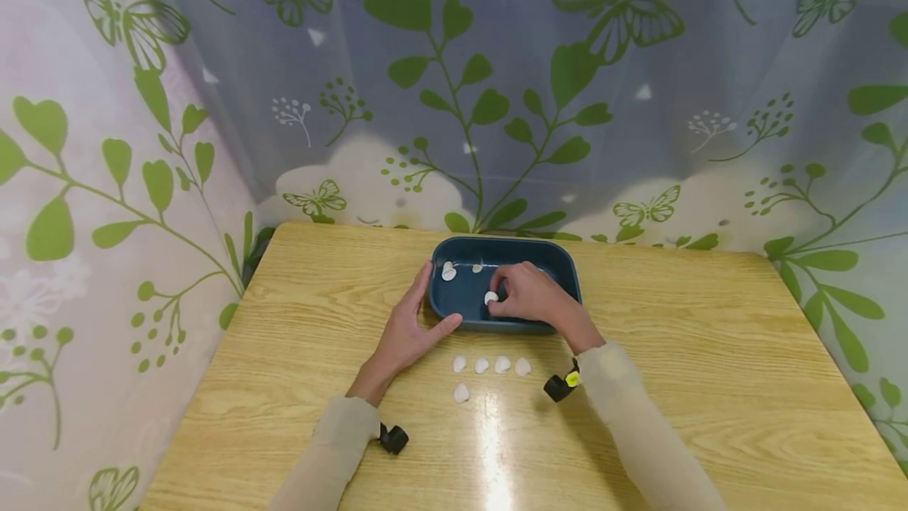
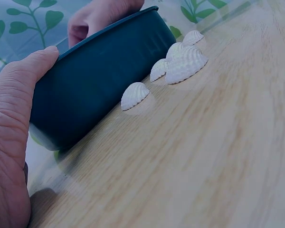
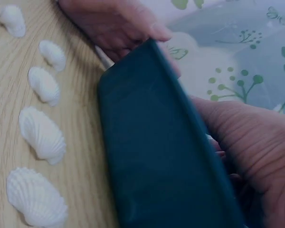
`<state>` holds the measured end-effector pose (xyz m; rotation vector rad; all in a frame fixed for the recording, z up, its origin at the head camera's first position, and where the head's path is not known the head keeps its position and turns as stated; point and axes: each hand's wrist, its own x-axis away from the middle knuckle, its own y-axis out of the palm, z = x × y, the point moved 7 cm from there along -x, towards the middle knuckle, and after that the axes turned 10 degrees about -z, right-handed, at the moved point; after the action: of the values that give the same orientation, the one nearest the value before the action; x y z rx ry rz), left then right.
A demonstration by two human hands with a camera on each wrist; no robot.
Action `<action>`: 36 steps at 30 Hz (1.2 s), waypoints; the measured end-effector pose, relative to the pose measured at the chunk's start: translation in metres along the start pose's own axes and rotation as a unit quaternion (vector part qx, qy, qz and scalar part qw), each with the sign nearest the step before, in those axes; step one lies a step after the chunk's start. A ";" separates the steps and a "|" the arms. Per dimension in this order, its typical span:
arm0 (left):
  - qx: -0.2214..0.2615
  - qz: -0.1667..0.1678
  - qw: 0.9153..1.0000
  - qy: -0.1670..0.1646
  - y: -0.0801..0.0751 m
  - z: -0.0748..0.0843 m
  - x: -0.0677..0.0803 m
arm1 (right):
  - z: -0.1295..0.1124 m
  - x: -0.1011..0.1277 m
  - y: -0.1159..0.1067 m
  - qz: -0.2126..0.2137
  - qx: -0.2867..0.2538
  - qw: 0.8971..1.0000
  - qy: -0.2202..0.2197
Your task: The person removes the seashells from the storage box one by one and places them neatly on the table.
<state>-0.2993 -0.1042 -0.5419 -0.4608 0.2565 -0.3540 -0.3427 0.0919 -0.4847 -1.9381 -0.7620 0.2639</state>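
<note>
A dark blue rectangular tray sits at the far middle of the wooden table. My right hand reaches into it and pinches a small white shell between thumb and fingertips. Two more shells lie in the tray's far left corner. My left hand rests against the tray's left end, its fingers straight along the side and its thumb on the front corner. Several white shells lie in a row just in front of the tray, and one more shell lies nearer me. In the left wrist view the thumb touches the tray wall.
Curtains printed with green leaves and butterflies close in the table at the back, left and right. Bare wood spreads left and right of the tray and toward me. Close up, the ribbed shells lie along the tray's front wall.
</note>
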 end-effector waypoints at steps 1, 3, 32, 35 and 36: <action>0.000 0.000 1.000 0.000 0.000 0.000 0.000 | -0.002 0.002 -0.002 0.001 -0.001 1.000 -0.001; 0.001 -0.001 1.000 -0.001 0.000 0.000 0.000 | -0.007 0.007 -0.007 0.005 0.001 1.000 -0.003; -0.013 0.011 1.000 0.006 0.000 -0.001 0.000 | -0.064 0.089 0.058 -0.010 0.006 0.999 -0.045; -0.014 0.010 1.000 0.004 0.000 -0.002 0.000 | -0.063 0.089 0.068 -0.011 0.013 0.999 -0.046; -0.013 0.009 1.000 0.004 0.000 -0.002 0.000 | -0.063 0.089 0.071 -0.012 0.016 0.999 -0.047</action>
<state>-0.3000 -0.1046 -0.5435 -0.4829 0.2726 -0.3358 -0.2146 0.0790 -0.5034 -1.8960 -0.8366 0.3523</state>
